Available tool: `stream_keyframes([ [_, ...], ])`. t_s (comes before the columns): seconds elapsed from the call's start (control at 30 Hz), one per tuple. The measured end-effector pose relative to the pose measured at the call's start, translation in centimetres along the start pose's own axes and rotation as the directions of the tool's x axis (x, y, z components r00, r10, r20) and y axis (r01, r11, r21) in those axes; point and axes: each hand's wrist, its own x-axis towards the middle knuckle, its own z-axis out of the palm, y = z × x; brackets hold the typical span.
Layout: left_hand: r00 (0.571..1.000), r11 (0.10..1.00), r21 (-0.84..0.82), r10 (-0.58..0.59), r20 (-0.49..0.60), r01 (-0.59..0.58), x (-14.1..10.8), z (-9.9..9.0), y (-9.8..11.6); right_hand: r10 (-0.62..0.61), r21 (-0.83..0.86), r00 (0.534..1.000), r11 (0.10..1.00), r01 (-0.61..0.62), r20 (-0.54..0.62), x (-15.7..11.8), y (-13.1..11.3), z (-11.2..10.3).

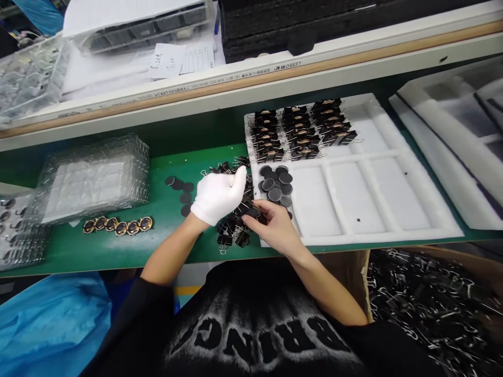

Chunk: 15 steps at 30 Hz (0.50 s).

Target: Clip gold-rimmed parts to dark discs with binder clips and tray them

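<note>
We look down on a green bench [157,256], with a white tray [356,196] on its right side and clipped rows [301,140] standing in the tray's far compartments. The gloved left hand [220,196] arches over loose clips [225,238] just beside the tray; its fingertips are hidden, so we can't say whether they pinch anything. The bare right hand [277,222] has thumb and fingers pressed together on a dark piece [253,212] — at the tray's near left, close to the left hand. We judge that a sprung clip could slip and knock the piece loose if the pinch is uneven, or that tangled wire handles could drag neighbours along. The discs [275,195] lie heaped near the right knuckles — a careless sweep could scatter them.
</note>
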Motion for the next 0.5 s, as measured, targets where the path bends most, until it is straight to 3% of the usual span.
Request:
stream_keyframes([
  [0.2, 0.999, 0.999, -0.009, -0.049, 0.016, 0.049, -0.3, 0.2, -0.1, 0.033, 0.002, 0.998, 0.999, -0.033, 0.05, -0.5, 0.1, -0.1],
  [0.3, 0.977, 0.97, -0.172, -0.147, 0.156, 0.173, 0.0, -0.2, -0.8, -0.014, 0.102, 0.973, 0.995, -0.01, 0.229, -0.7, -0.5, -2.1],
  [0.4, 0.884, 0.853, -0.329, -0.272, 0.381, 0.405, 0.2, -0.2, -1.0, -0.197, 0.003, 0.91, 0.978, 0.21, 0.364, -0.8, -1.5, -4.3],
  [0.47, 0.829, 0.782, -0.393, -0.266, 0.491, 0.484, 0.2, 0.0, -0.6, -0.372, -0.166, 0.846, 0.873, 0.458, 0.381, -0.7, -1.9, -5.1],
  [0.5, 0.822, 0.76, -0.427, -0.24, 0.516, 0.49, 0.1, 0.1, -0.4, -0.442, -0.232, 0.813, 0.805, 0.546, 0.379, -0.7, -1.9, -5.1],
])
